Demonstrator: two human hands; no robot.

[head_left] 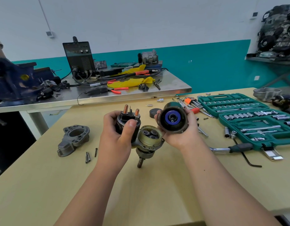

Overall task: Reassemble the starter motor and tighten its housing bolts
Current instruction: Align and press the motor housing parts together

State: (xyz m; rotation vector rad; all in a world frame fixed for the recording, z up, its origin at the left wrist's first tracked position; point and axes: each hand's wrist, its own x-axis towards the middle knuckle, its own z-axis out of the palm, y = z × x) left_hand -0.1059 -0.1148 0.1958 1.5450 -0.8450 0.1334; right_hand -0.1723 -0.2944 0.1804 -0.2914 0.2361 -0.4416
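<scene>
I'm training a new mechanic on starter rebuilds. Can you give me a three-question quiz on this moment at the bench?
1. True or false: the planetary gears are uncovered.
2. What does the left hand grip? A. solenoid B. hammer C. drill
3. Which hand holds the motor body?
Key: 1 true; 2 A; 3 the right hand.

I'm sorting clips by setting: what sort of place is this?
Most likely an auto-repair or training workshop: a blue bench vise on a steel table, an open socket set on the wooden bench, and a starter solenoid and motor housing being held.
</scene>
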